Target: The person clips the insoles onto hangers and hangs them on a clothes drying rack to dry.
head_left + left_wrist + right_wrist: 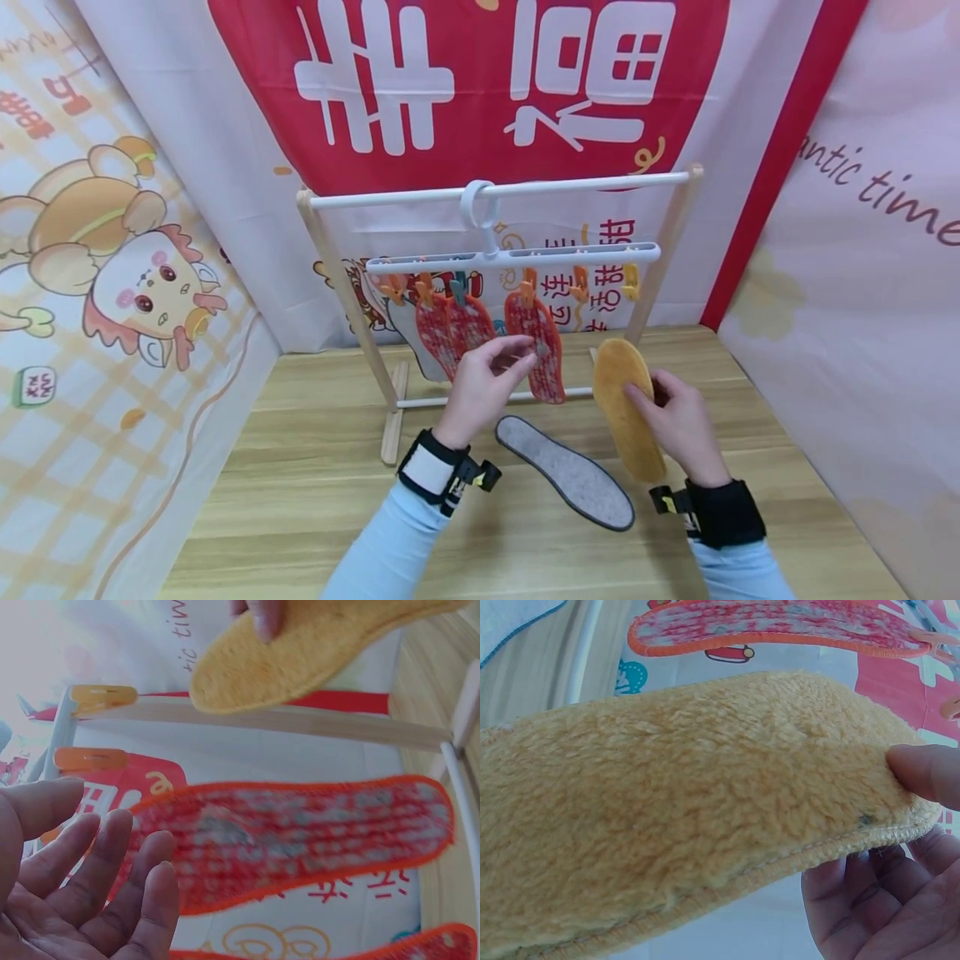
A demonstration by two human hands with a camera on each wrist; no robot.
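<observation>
My right hand [678, 421] pinches the edge of a fuzzy yellow insole [626, 408], thumb on the near face and fingers behind. In the right wrist view the insole's plush side [690, 795] fills the middle. My left hand [487, 383] is raised before the hanging insoles, fingers loosely bent with nothing between them. Just behind it a red insole with an orange edge [534, 342] hangs from an orange clip [528, 287]. To its left hang more red insoles [438, 333] and a grey-white one [420, 342], partly covered. A grey insole [566, 472] lies on the table.
A white hanger bar [517, 254] with several coloured clips hooks over the top rail [405, 197] of a wooden-legged rack. At its right end, an orange clip [579, 283] and a yellow clip [630, 282] hold nothing. Printed cloths surround the wooden table [300, 500].
</observation>
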